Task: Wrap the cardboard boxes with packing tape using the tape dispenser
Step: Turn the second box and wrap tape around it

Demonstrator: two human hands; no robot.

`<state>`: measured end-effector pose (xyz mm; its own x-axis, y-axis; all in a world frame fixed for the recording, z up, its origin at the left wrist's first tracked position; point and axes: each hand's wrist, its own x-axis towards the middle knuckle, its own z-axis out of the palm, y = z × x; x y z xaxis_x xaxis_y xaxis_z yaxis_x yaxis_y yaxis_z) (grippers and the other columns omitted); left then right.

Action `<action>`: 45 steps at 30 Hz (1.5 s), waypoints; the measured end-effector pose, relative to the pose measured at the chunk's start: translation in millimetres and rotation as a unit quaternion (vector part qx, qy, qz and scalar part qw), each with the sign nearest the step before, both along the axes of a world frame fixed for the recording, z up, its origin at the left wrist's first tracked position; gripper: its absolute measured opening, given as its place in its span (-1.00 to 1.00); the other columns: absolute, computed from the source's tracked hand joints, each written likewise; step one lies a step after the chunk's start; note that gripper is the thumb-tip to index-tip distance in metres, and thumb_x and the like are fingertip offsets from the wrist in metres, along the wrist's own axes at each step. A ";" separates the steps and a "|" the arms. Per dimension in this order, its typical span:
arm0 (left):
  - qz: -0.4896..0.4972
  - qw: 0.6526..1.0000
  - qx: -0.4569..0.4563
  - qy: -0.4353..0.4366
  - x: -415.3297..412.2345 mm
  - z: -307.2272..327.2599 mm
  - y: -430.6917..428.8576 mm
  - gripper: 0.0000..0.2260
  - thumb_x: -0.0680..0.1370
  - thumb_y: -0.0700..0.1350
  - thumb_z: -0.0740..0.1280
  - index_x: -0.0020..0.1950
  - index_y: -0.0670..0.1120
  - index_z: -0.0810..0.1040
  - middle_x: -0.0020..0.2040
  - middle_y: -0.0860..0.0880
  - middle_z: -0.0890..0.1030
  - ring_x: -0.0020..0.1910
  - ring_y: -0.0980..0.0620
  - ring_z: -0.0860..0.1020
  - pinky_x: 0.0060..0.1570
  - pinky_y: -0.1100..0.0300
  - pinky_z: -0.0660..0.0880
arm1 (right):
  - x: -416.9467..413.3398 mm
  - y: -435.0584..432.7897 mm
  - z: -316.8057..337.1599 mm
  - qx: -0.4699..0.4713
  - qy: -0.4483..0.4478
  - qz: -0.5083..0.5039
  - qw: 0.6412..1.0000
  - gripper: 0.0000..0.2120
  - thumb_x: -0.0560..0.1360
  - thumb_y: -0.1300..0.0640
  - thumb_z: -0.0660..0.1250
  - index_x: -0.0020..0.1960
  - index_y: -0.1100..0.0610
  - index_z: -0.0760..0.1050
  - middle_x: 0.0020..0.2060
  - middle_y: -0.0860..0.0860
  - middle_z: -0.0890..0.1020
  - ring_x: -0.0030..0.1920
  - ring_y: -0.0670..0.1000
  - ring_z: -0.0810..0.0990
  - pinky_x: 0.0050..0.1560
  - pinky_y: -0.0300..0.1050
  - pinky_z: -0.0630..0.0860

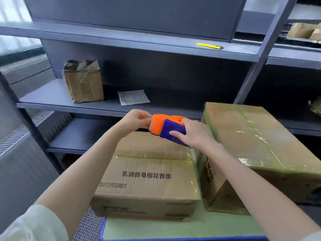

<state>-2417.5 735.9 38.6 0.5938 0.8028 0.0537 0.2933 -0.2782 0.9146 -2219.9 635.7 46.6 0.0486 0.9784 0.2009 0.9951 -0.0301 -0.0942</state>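
Now our right hand (194,134) grips the orange-and-blue plastic tape dispenser (165,130) steady; left fingers (145,117) apparently pinch the tape end, to start the brown cardboard box (147,174).

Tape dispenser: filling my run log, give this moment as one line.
right hand grips tape dispenser | left hand pinches its blade end | above printed cardboard box | taped cardboard box at right

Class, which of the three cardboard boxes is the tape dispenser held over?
The printed middle box: the tape dispenser hangs above its far edge. The tape-wrapped box sits to its right; the small box stands on the shelf.
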 end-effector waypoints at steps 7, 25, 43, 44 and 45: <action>0.080 0.982 -0.155 0.072 -79.4 -36.0 -4.3 -0.84 0.51 -0.16 0.33 -0.14 -0.27 0.58 -0.33 -0.05 0.48 -0.32 0.07 0.41 -0.25 0.23 0.38 | -50.4 44.2 -24.3 -0.179 0.176 0.089 0.964 -0.66 0.50 -0.21 0.27 -0.22 0.06 0.39 -0.28 -0.05 0.50 -0.27 -0.03 0.48 -0.32 -0.17 0.33; 0.216 0.912 -0.349 0.011 -86.3 -67.9 10.8 -0.86 0.57 -0.29 0.23 -0.19 -0.20 0.44 -0.48 -0.05 0.55 -0.50 0.10 0.47 -0.37 0.27 0.31 | -79.4 58.5 -50.3 -0.119 -0.060 0.191 0.973 -0.16 0.42 -0.08 0.41 0.53 -0.02 0.00 0.21 0.03 0.46 0.11 0.05 0.47 -0.08 -0.14 0.39; 0.276 0.903 -0.328 -0.027 -117.2 -93.2 35.4 -0.83 0.59 -0.24 0.26 -0.21 -0.17 0.43 -0.47 -0.02 0.45 -0.55 0.16 0.39 -0.42 0.29 0.25 | -100.5 84.7 -28.9 -0.150 -0.122 0.267 0.944 -0.26 0.47 -0.05 0.24 0.46 -0.39 -0.12 -0.15 -0.02 0.40 -0.20 0.02 0.41 -0.20 -0.10 0.41; 0.276 0.902 -0.331 -0.034 -119.3 -93.2 37.9 -0.83 0.59 -0.23 0.27 -0.21 -0.17 0.43 -0.46 -0.03 0.46 -0.55 0.16 0.39 -0.42 0.30 0.28 | -101.9 86.4 -26.9 -0.155 -0.124 0.265 0.944 -0.26 0.46 -0.05 0.24 0.46 -0.39 -0.12 -0.15 -0.02 0.40 -0.20 0.02 0.41 -0.18 -0.09 0.43; 0.278 0.901 -0.332 -0.035 -120.5 -92.9 40.0 -0.82 0.58 -0.23 0.28 -0.22 -0.16 0.42 -0.44 -0.04 0.46 -0.54 0.15 0.39 -0.44 0.31 0.31 | -103.0 88.5 -25.4 -0.159 -0.126 0.263 0.943 -0.25 0.46 -0.05 0.24 0.46 -0.40 -0.12 -0.14 -0.02 0.40 -0.20 0.01 0.41 -0.17 -0.08 0.44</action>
<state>-2538.0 775.9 -54.3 0.1050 0.8438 -0.5264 0.1533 0.5092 0.8469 -2323.0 724.2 21.2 -0.4710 0.8662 -0.1668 0.8696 0.4877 0.0771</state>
